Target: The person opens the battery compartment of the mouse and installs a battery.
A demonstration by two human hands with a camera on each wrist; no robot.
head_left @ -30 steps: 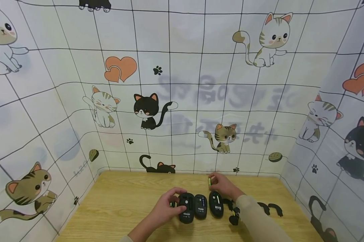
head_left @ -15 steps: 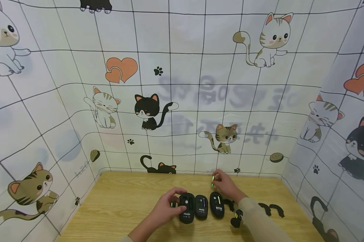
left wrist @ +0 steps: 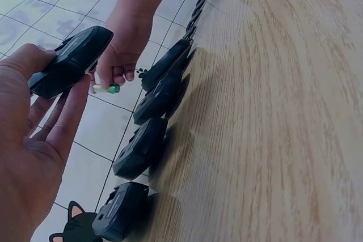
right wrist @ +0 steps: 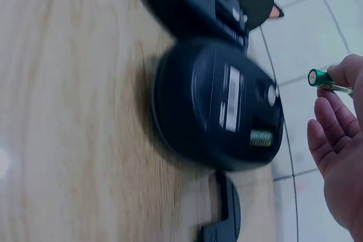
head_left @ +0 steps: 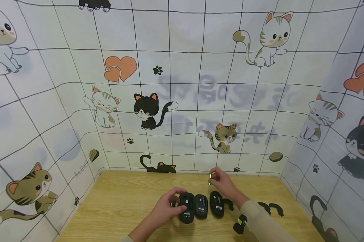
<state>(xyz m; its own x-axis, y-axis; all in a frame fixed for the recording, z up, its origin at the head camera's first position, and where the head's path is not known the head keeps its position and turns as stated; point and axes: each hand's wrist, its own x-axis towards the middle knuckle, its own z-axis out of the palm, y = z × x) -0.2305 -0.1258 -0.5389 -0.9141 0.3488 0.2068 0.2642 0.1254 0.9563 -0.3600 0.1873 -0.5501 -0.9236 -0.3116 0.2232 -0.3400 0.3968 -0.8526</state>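
Observation:
My left hand [head_left: 165, 209] holds a black computer mouse [head_left: 187, 209], its underside up with a dark slot showing. In the left wrist view the held mouse [left wrist: 72, 60] is raised off the table between thumb and fingers. My right hand [head_left: 225, 185] pinches a green battery [head_left: 210, 179] behind the mice; its end [right wrist: 313, 77] points out past the thumb in the right wrist view. Beside the held mouse lie two more upturned mice: one [head_left: 201, 206] with a blue battery in it, the other [head_left: 216, 205] with a battery [right wrist: 262, 138] in its slot.
Curved black covers [head_left: 275, 209] lie to the right on the wooden table [head_left: 115, 201]. In the left wrist view several mice [left wrist: 142, 147] stand in a row. A cat-print sheet [head_left: 188, 101] surrounds the table at back and sides.
My right hand, still pinching the battery, shifts slightly right and then back left, ending a little higher in the head view. The left hand and its mouse stay in place.

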